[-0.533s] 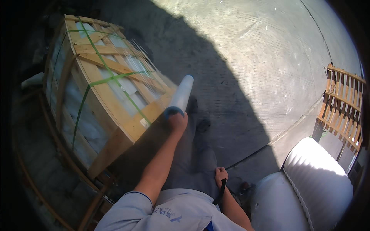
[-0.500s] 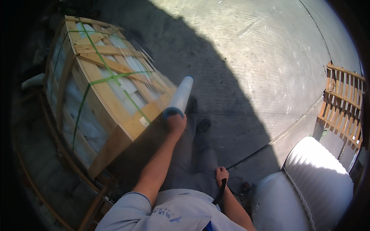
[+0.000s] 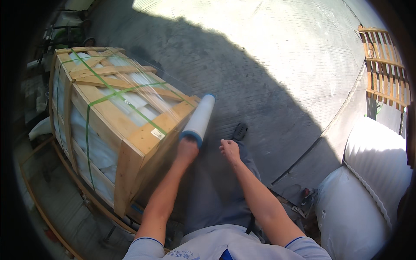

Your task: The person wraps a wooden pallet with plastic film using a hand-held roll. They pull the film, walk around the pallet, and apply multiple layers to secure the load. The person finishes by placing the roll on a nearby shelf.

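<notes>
My left hand (image 3: 188,151) is closed on the near end of a roll of clear stretch film (image 3: 202,116) with blue ends, partly inside its core. A sheet of film (image 3: 149,84) stretches from the roll across the top of a slatted wooden crate (image 3: 113,123). Green straps (image 3: 110,94) cross the crate, and white wrapped contents (image 3: 138,113) show between its boards. To the right of the roll, my right hand (image 3: 229,151) is raised over my leg with its fingers curled in; I see nothing in it. It touches neither roll nor crate.
Large white foam rolls (image 3: 353,208) stand at the lower right. A wooden pallet (image 3: 385,65) leans beyond them. My shoe (image 3: 240,131) is on the concrete floor (image 3: 277,104), which is part shaded, part sunlit. Dark clutter lies near the foam and behind the crate.
My right hand has left my hip and the black strap there and come up and forward beside the roll. The left hand still holds the roll; the crate appears lower in view.
</notes>
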A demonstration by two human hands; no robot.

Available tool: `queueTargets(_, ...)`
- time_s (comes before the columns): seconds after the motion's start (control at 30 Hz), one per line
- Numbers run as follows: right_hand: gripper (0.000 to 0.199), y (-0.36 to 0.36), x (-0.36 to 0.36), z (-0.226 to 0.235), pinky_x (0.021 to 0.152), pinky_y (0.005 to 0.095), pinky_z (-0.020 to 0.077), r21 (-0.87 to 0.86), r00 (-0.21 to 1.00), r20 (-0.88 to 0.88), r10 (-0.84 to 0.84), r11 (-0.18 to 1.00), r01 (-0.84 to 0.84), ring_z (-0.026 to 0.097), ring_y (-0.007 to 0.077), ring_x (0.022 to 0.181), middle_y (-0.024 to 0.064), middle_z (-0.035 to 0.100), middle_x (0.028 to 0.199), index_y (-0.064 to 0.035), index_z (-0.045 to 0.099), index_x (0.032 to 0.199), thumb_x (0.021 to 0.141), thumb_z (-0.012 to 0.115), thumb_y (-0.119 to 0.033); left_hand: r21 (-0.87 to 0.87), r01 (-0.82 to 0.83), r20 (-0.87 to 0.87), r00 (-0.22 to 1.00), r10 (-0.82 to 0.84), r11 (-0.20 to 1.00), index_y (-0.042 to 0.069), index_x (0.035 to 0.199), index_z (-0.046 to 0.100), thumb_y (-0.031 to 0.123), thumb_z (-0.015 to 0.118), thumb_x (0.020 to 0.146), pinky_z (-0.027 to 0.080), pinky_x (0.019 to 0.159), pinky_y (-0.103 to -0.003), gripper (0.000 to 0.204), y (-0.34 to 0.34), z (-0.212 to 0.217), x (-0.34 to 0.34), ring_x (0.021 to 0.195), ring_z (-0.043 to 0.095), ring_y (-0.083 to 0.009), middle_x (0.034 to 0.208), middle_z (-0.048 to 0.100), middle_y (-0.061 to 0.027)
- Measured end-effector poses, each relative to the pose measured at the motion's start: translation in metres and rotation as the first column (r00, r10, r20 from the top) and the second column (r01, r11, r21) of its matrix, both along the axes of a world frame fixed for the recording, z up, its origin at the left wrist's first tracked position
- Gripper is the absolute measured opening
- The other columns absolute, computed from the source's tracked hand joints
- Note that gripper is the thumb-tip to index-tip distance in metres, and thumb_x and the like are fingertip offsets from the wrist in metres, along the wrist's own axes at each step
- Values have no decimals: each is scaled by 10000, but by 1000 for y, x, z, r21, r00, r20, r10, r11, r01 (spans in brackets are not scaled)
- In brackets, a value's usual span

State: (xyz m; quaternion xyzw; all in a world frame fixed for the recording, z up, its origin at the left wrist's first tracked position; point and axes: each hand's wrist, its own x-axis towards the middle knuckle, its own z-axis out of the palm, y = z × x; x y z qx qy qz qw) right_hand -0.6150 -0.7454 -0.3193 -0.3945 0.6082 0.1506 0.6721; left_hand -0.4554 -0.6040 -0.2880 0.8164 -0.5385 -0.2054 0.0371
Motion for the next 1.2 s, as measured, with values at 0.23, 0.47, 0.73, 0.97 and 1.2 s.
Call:
queueTargets(0.23, 762, 39, 142, -112, 767, 542, 512, 408, 951, -7, -308, 868, 284, 632, 338, 935, 200, 602, 1130, 16, 431, 1320, 816, 654, -510, -83, 137, -47, 989, -141, 987, 10, 818, 647, 63, 605, 660, 502, 773, -417, 172, 46, -25, 15, 789, 621, -335, 818, 641, -172)
queueTargets(0.47, 519, 160, 103, -128, 872, 402, 510, 749, 331, 61, -942, 262, 609, 626, 279, 968, 157, 627, 1120, -35, 504, 1264, 920, 566, -419, -160, -348, -129, 935, 330, 924, -65, 989, 617, 285, 662, 799, 460, 841, -482, 400, 69, -14, -17, 915, 598, -410, 957, 637, -247)
queueTargets(0.73, 642, 173, 69, -109, 788, 385, 528, 339, 720, -245, -649, 639, 691, 615, 283, 977, 191, 541, 1241, 3, 473, 1291, 896, 565, -494, -86, -96, -96, 992, 88, 992, 5, 779, 622, 255, 667, 780, 480, 770, -457, 254, 134, -36, -32, 727, 620, -355, 751, 633, -192)
queueTargets(0.97, 674, 191, 79, -141, 841, 424, 517, 545, 764, 86, -639, 673, 501, 617, 306, 970, 187, 583, 1175, 44, 481, 1259, 822, 701, -420, 213, 124, -103, 989, -103, 969, 0, 836, 642, 255, 683, 757, 489, 803, -430, 270, 161, -33, -51, 776, 629, -348, 814, 646, -192)
queueTargets(1.2, 592, 272, 45, -122, 884, 403, 497, 413, 452, 5, -892, 413, 811, 605, 280, 998, 158, 618, 1134, 36, 507, 1247, 906, 587, -441, 135, -870, -317, 416, 852, 474, -47, 975, 631, 372, 646, 830, 495, 781, -472, 444, 158, -36, -96, 903, 612, -448, 941, 656, -247)
